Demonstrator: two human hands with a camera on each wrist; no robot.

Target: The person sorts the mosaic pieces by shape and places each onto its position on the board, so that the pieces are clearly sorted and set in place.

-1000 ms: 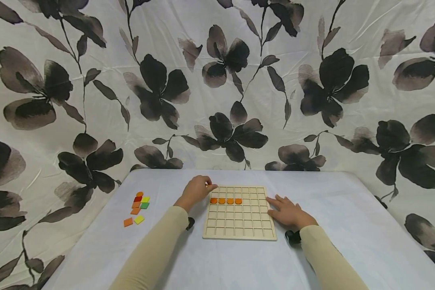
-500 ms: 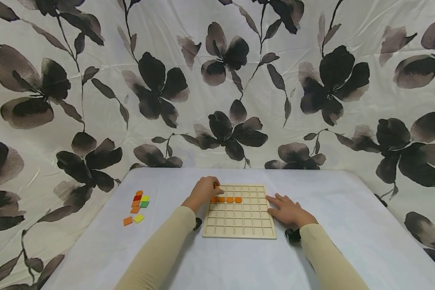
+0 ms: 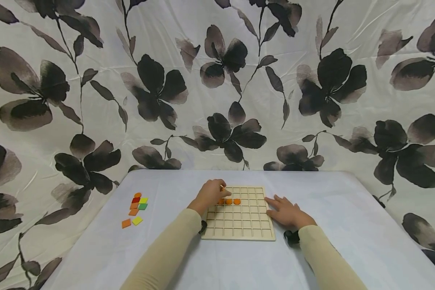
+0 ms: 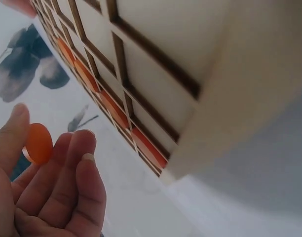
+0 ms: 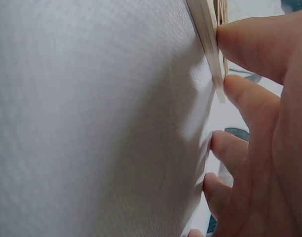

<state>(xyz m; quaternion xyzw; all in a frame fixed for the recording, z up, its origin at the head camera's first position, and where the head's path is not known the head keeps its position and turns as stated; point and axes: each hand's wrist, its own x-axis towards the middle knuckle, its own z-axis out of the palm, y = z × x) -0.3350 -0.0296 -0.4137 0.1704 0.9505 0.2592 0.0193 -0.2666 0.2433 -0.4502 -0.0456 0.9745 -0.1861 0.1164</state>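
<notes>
Disc (image 4: 39, 143), orange, pinched in left hand (image 3: 210, 195) near far left corner of board (image 3: 239, 225); hand has shifted rightward along board, placement seems pending; right hand (image 3: 288, 211), fingers extended, gripping nothing, touches board's right edge

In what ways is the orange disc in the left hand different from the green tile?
Shape: the orange disc is round, while the green tile is four-sided. State: the left hand pinches the disc, while the tile lies on the table, touched by no hand. Both show a plain, single-coloured face.
</notes>
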